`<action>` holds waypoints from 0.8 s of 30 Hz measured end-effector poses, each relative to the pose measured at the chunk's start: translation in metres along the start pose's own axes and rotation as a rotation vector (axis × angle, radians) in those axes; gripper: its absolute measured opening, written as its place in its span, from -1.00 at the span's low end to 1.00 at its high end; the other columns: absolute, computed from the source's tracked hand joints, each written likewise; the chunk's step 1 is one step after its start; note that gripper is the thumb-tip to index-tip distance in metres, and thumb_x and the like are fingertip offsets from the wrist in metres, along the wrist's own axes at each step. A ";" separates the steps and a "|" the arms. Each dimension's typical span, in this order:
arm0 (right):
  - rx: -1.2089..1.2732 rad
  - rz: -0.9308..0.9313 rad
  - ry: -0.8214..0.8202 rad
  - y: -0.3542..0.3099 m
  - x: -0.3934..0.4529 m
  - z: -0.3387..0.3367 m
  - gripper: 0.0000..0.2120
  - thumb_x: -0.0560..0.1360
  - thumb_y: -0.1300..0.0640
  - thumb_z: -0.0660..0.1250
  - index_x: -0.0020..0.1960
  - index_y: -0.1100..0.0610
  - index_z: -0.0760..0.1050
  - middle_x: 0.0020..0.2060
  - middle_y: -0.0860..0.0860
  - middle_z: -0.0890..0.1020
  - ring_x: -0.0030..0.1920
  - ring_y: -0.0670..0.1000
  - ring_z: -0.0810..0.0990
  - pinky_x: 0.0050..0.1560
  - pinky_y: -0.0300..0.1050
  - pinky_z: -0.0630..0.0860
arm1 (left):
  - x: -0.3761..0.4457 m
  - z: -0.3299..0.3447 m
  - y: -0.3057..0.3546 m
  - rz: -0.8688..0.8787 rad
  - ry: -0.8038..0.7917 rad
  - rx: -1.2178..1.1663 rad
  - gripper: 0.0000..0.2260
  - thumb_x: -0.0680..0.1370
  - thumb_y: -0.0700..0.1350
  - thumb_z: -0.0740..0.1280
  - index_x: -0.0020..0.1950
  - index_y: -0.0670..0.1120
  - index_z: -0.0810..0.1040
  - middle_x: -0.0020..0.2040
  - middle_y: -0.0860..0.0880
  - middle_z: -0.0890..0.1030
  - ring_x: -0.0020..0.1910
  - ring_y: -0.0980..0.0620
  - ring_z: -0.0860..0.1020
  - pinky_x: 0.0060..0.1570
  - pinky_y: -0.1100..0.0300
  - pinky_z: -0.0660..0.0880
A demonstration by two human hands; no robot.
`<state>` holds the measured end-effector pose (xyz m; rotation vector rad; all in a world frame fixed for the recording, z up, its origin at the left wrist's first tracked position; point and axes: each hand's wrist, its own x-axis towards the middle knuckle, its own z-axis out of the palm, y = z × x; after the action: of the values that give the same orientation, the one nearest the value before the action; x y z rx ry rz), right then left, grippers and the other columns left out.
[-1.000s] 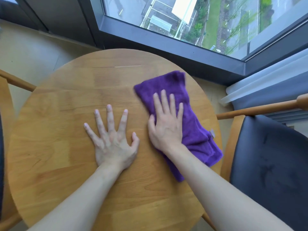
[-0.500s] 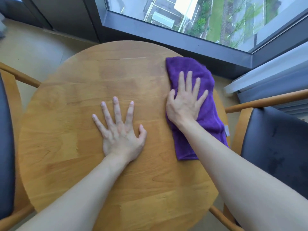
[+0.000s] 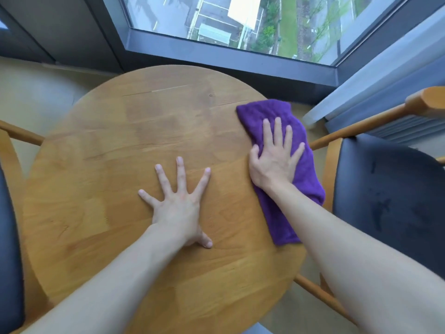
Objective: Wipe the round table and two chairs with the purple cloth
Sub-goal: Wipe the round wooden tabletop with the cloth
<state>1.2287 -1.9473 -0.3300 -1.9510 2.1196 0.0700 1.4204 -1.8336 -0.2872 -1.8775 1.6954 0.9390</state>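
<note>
- The purple cloth (image 3: 305, 174), folded into a long strip, lies along the right edge of the round wooden table (image 3: 134, 145), right of centre in the frame; its far end reaches the table's upper right rim and part of its right side hangs just over the edge.
- The right hand (image 3: 273, 162) presses flat on the cloth's upper half, fingers straight and slightly spread, thumb at the cloth's left border; it grasps nothing.
- The left hand (image 3: 178, 203) lies flat on the bare tabletop at the centre of the frame, fingers splayed wide, released and holding nothing, apart from the cloth.
- A wooden chair with a dark seat cushion (image 3: 390, 196) stands just beside the table at the right of the frame, its arm rail running toward the upper right.
- A second chair (image 3: 9, 249) with a dark cushion shows at the left edge.
- A window (image 3: 240, 20) with a dark frame fills the top of the frame, and a pale curtain (image 3: 375, 75) hangs at the upper right.
</note>
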 end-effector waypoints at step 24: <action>-0.035 -0.016 -0.050 -0.010 -0.011 0.008 -0.34 0.62 -0.17 -0.11 0.65 -0.15 -0.28 0.64 -0.12 -0.26 0.64 0.05 -0.29 0.55 0.33 -0.31 | 0.005 -0.007 0.008 -0.071 -0.076 -0.076 0.52 0.07 0.29 0.68 0.34 0.33 -0.67 0.24 -0.10 -0.83 0.33 -0.43 -0.66 0.26 -0.71 -0.16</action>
<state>1.2408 -1.9358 -0.3334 -1.9651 2.0841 0.1529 1.4141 -1.8431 -0.2849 -1.9124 1.5596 1.0464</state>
